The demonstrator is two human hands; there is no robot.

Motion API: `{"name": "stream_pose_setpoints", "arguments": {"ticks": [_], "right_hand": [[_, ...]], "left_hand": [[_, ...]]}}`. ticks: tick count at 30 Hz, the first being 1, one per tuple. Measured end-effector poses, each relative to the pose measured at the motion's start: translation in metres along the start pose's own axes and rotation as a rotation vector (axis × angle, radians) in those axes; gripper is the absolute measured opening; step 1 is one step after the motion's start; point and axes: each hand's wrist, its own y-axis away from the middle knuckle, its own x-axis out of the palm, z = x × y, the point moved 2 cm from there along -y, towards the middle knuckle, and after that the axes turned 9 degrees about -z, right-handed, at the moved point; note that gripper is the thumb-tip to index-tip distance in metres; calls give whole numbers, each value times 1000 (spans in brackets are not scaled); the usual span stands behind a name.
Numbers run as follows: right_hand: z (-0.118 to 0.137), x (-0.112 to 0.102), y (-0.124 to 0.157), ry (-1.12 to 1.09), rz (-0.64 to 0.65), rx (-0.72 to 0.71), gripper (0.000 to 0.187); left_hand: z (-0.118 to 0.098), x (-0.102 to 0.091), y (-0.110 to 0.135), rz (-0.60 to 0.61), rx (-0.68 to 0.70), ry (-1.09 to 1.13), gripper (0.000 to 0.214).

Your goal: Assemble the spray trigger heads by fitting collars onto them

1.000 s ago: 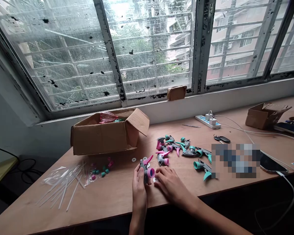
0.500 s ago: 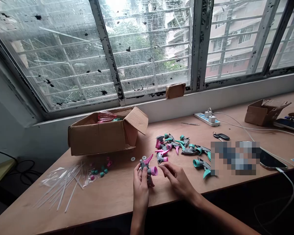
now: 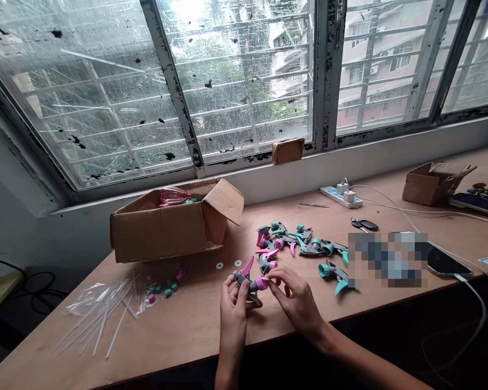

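Note:
My left hand [image 3: 235, 303] is closed round a grey and pink trigger spray head [image 3: 250, 281], its pink collar facing right. My right hand [image 3: 295, 298] pinches at the opening of that collar, fingertips close against it; whatever lies between them is too small to make out. Just behind the hands lie more spray heads [image 3: 284, 241] in grey with pink or teal parts. Two flat white washers [image 3: 238, 264] rest on the table to the left of them.
An open cardboard box [image 3: 158, 235] with clear red bottles stands by the window. Thin white tubes [image 3: 101, 319] and small teal and pink caps [image 3: 168, 292] lie at left. A power strip [image 3: 341, 197], keys [image 3: 365, 223] and a phone [image 3: 447, 262] are at right.
My right hand has moved left, bringing its fingertips from beside the spray head to the pink collar. The left hand keeps hold of the spray head, and the view has shifted slightly.

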Motion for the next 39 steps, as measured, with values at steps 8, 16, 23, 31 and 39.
{"name": "stream_pose_setpoints", "arguments": {"ticks": [8,16,23,31,39], "right_hand": [[6,2,2,35,82,-219,32],[11,4,0,19,81,-294,32],[12,3,0,-15,107,-288,33],[11,3,0,-65,119,-239,28],[10,2,0,-117,175,-183,28]], "left_hand": [[3,-5,-3,-64,22,83,67],[6,-6,-5,-72,30,94,67],[5,-6,-4,-70,30,95,67],[3,-6,-3,-73,26,92,68],[3,-6,-3,-17,49,65,63]]}}
